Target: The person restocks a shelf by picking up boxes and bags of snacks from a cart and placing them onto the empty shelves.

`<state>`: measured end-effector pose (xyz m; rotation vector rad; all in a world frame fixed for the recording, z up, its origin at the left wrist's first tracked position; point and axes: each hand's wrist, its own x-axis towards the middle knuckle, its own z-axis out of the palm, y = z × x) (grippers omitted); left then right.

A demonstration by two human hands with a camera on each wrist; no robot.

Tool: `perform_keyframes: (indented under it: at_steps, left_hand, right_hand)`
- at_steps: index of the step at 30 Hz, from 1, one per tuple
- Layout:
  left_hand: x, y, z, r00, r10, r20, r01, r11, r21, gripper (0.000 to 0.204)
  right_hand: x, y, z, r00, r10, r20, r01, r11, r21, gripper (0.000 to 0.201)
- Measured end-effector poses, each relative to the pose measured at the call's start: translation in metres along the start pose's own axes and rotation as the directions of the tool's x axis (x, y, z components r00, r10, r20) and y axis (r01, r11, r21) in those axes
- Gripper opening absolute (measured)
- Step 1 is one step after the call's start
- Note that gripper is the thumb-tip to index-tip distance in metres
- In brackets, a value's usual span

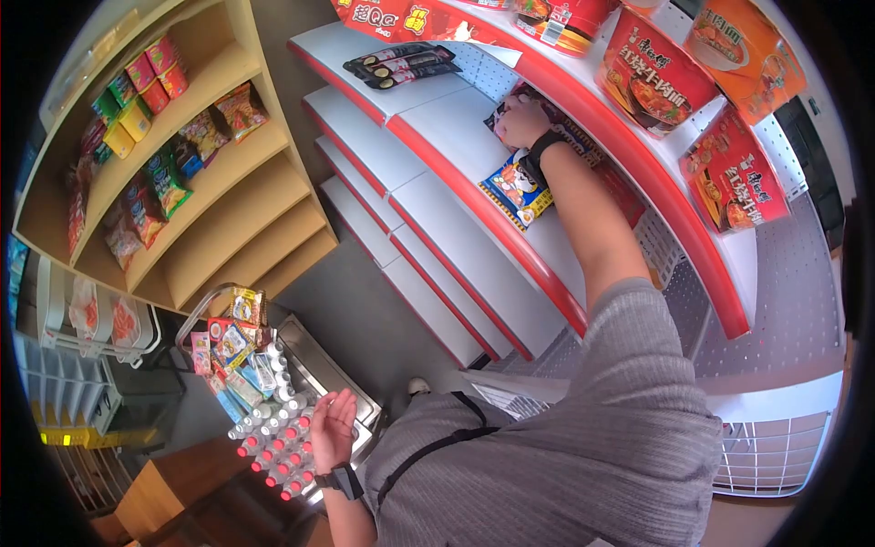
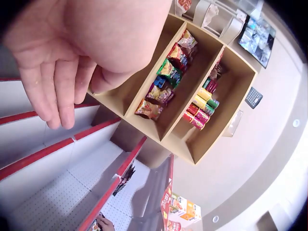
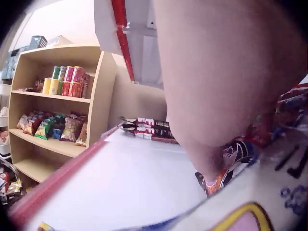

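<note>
My right hand (image 1: 518, 117) reaches onto a white, red-edged shelf (image 1: 437, 137) and grips a dark snack packet (image 1: 499, 115) lying at the back of it. In the right wrist view a fingertip (image 3: 210, 166) presses on that dark packet (image 3: 237, 153). A blue and yellow snack packet (image 1: 517, 190) lies just under my right wrist. My left hand (image 1: 333, 427) hangs low with straight, relaxed fingers (image 2: 54, 96) and holds nothing, just above a cart of bottles (image 1: 273, 438).
Long dark packets (image 1: 401, 64) lie on the shelf above. Red noodle bowls (image 1: 656, 73) stand on the top shelf at right. A wooden rack (image 1: 210, 182) at left holds snack bags and cans. Snack packets (image 1: 228, 346) fill the cart's far end.
</note>
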<state>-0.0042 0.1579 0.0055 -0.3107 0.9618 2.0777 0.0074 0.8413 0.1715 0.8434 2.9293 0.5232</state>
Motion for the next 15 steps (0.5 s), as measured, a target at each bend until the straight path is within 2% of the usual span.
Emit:
perform_keyframes:
  at_steps: [2, 6, 8, 11, 13, 15]
  left_hand:
    - [-0.002, 0.001, -0.002, 1.000, 0.007, 0.011, -0.007, 1.000, -0.001, 0.031]
    - [-0.013, -0.002, -0.019, 1.000, -0.012, -0.008, 0.012, 1.000, -0.015, 0.030]
    - [-0.020, -0.005, -0.028, 1.000, -0.023, -0.013, 0.023, 0.999, -0.029, 0.030]
    - [-0.028, -0.005, -0.038, 0.999, -0.038, -0.037, 0.036, 0.998, -0.056, 0.030]
    - [-0.033, -0.005, -0.043, 0.995, -0.044, -0.086, 0.041, 0.998, -0.042, 0.032]
    - [-0.035, -0.007, -0.052, 0.996, -0.039, -0.079, 0.036, 0.999, -0.039, 0.036]
  right_hand:
    - [0.000, 0.003, 0.018, 0.987, -0.027, -0.158, 0.037, 0.997, 0.063, 0.024]
    - [0.000, 0.007, 0.028, 0.987, -0.099, -0.130, 0.106, 0.993, 0.051, 0.025]
    - [-0.001, 0.008, 0.026, 0.980, -0.148, -0.130, 0.164, 0.979, 0.121, 0.024]
    - [-0.002, 0.010, 0.017, 0.969, -0.230, -0.088, 0.237, 0.968, 0.080, 0.023]
    - [0.008, 0.011, 0.017, 0.974, -0.197, -0.111, 0.210, 0.970, 0.123, 0.020]
    - [0.009, 0.012, 0.029, 0.981, -0.156, -0.118, 0.175, 0.969, 0.174, 0.017]
